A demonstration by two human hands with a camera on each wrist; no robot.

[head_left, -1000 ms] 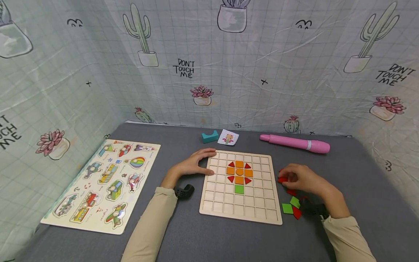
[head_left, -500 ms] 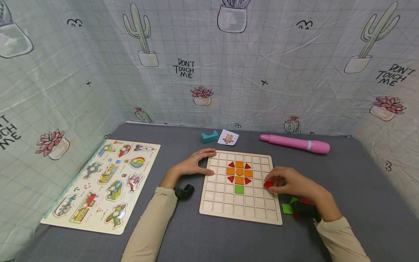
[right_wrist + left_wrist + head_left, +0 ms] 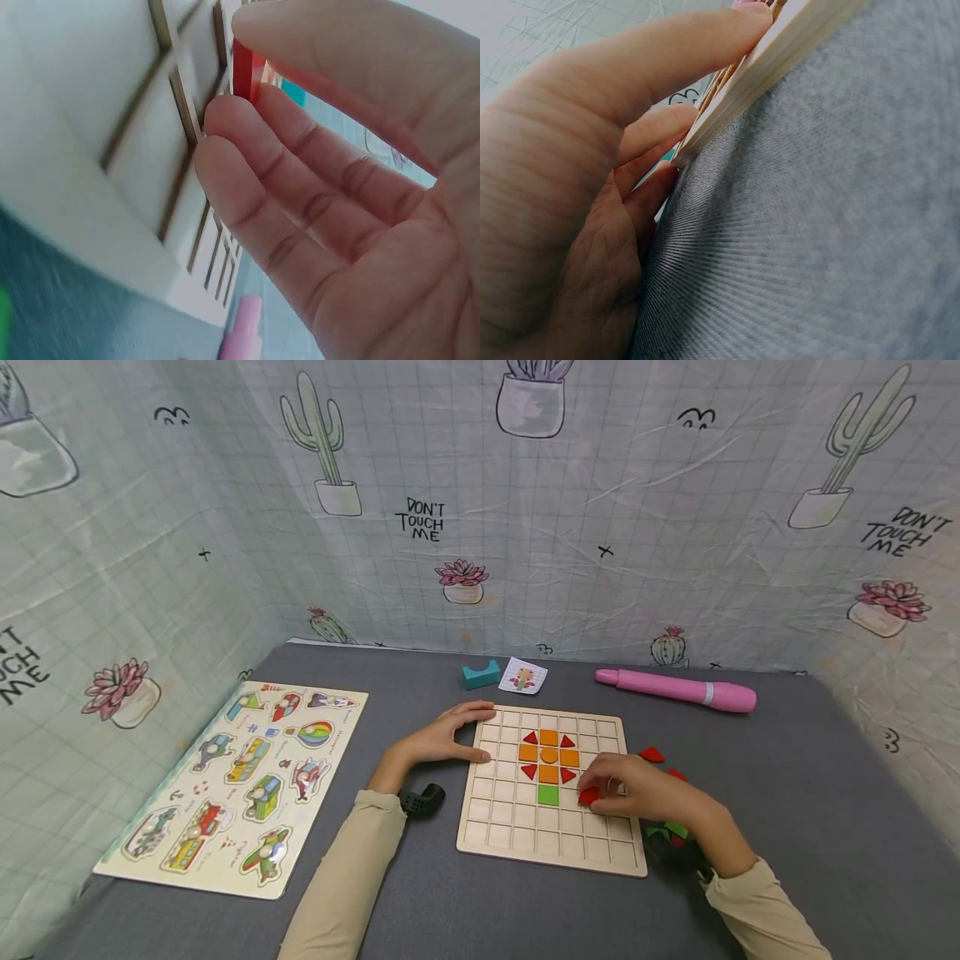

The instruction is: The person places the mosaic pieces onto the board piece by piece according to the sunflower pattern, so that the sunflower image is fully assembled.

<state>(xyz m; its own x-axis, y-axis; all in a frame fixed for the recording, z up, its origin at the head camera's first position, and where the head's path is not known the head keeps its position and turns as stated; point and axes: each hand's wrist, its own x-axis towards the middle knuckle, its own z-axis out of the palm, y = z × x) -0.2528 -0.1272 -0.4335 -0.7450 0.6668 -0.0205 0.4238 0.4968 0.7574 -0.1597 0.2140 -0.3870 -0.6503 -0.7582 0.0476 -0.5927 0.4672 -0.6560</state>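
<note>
**Red piece pinched over the wooden grid board**

Red is what catches the eye: the right hand (image 3: 637, 793) pinches a small red piece (image 3: 588, 795) between thumb and fingertips, low over the right-hand cells of the wooden grid board (image 3: 525, 835), just right of the green square (image 3: 548, 794). From above, the board sits near the middle of the grey table (image 3: 825, 793), with an orange-and-red flower pattern (image 3: 548, 753) filling its upper cells. The left hand (image 3: 442, 739) lies spread against the board's upper left corner, thumb along the left edge and fingers on the far edge.

The right wrist camera shows what the overhead view cannot: the red piece (image 3: 246, 71) stands on edge between thumb and curled fingers (image 3: 247, 161), just above the ribs of the grid. The left wrist camera shows the thumb (image 3: 660, 60) lying along the board's pale side (image 3: 780, 56) and fingers at the corner; whether they press I cannot tell.

Loose pieces lie off the board's right edge: a red one (image 3: 651, 754) near the middle of that edge, and green and red ones (image 3: 671, 833) partly hidden by the wrist.

A second ago the right hand was off the board among those loose pieces; it has since come in over the grid with the red piece. The left hand has not shifted.
</note>
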